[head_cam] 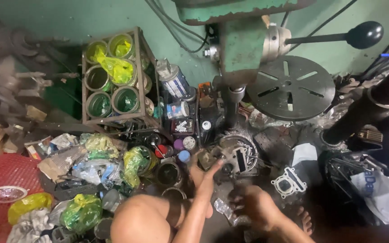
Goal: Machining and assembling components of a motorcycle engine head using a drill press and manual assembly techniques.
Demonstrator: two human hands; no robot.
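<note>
Left hand [202,173]: reaches forward, fingers closed round a small dark metal part [209,159] held just at the edge of the engine cylinder block [236,156] on the floor; what the part is, too dim to tell. You hold it up close to the block, probably to keep both in one line of sight.

Right hand [256,204]: lower and nearer you, blurred; whether it is clenched or slack cannot be told. It hovers over a crumpled bit of clear plastic [225,209] on the dark floor, near the block but apart from it.

Outward: one white gasket [287,182] lies flat to the right of the block, well clear of both hands. Your bare knee [142,220] sits left of the forearm, so you are crouched low over the work.

Above the block stands one green drill press [241,42], column down behind it, round slotted table [291,87] swung aside to the right, one black-knobbed feed handle [363,34] sticking out.

Left: one metal rack [115,76] holding six open cans, stacked two across and three high, one stuffed with a yellow-green bag. Several knotted plastic bags [136,164], yellow and green, heaped below it. One spray can [174,81] leans against the rack, probably parked within arm's reach
</note>
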